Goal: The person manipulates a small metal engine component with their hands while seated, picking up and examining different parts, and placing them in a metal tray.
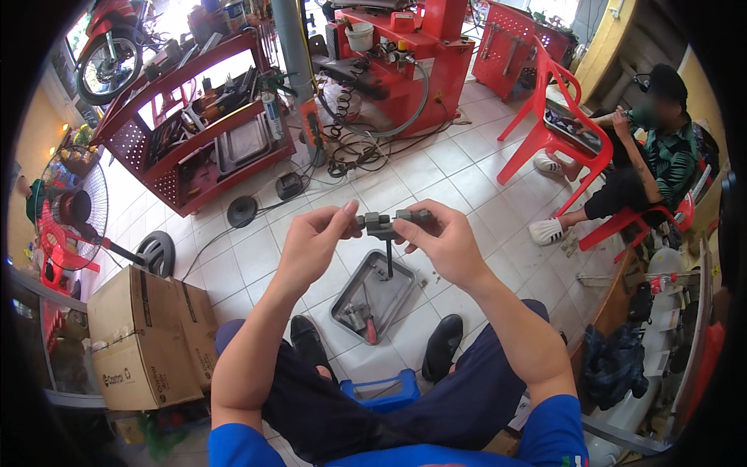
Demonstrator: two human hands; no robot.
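Left hand (317,240) and right hand (440,238) each had a pinched grip on an end of the dark metal tool (381,226), held up above a metal tray (394,299) on the white tiled floor (443,184). Red tool cart (128,148) stood ahead-left, cardboard box (132,342) nearer on the left, red machine (433,87) further back, person (669,167) seated at right.

2 hands (310,245) holding dark tool (380,226), tray (391,294) below

A red tool cart (144,167) and red plastic chair (551,146) stand on white floor tiles (457,180).
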